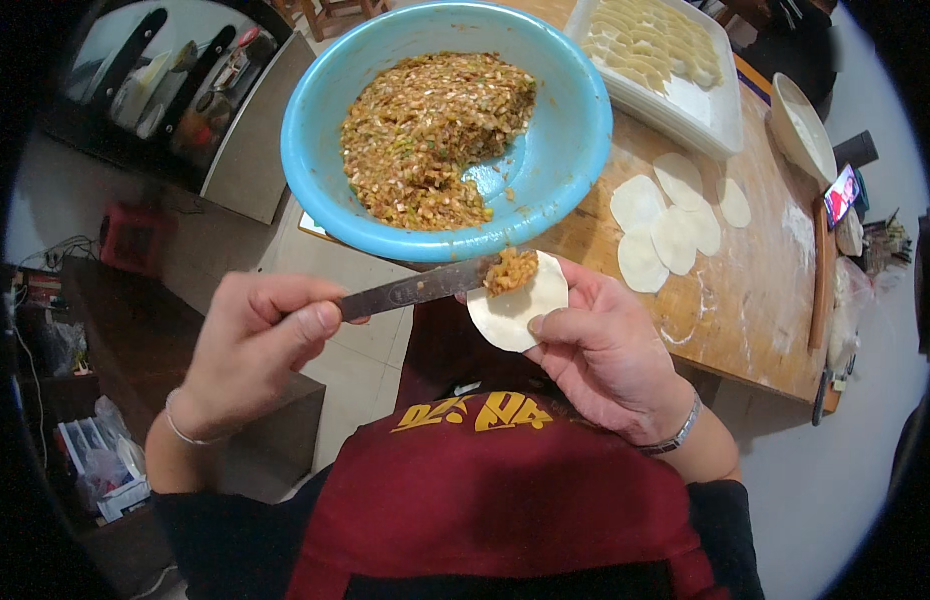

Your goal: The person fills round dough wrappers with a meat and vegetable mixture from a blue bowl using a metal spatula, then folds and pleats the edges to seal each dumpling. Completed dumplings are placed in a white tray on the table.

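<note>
My left hand [255, 349] grips one end of a flat, dark spatula [412, 291]. A lump of chopped filling [511, 271] sits at the spatula's far end, against the upper part of a round dough wrapper [513, 319]. That wrapper lies in my right hand [615, 352], with the thumb on its face and the fingers behind it. Just beyond both hands stands a large blue basin [446, 244] with a big mound of chopped filling [435, 139]. Several loose wrappers [675, 232] lie on the floured wooden table to the right, some overlapping.
White stacked trays [724, 112] with rows of dumplings stand at the back right of the wooden table [750, 300]. A rolling pin [819, 277], a lit phone [841, 196] and a bowl of white powder [802, 127] are along its right side. A dark cabinet [270, 427] stands at the left.
</note>
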Available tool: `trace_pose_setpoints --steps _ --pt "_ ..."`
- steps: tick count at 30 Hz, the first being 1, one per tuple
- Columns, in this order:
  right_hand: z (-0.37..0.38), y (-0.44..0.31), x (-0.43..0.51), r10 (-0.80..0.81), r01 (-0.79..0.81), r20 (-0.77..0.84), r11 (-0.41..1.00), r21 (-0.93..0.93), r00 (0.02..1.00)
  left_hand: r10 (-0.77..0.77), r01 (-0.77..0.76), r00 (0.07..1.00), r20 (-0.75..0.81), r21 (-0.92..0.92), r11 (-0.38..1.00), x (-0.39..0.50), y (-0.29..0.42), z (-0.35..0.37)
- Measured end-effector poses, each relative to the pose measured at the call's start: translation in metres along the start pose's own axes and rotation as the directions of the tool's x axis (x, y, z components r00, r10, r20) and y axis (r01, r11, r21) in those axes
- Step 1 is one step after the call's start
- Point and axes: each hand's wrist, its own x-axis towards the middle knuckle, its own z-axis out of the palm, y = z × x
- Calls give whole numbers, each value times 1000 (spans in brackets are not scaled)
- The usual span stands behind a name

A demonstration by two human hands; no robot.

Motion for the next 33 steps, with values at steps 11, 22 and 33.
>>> trace_pose_setpoints --steps 11,22,33 --pt "4 0 -19 -74 74 2 997 12 997 706 -528 453 545 802 -280 -14 -20 29" --pt "2 -11 -23 -147 150 -63 987 51 987 700 -503 372 610 766 -400 -15 -22 8" --pt "-22 -35 -10 -101 86 -157 992 -94 982 783 -522 615 92 791 318 39 0 -20"
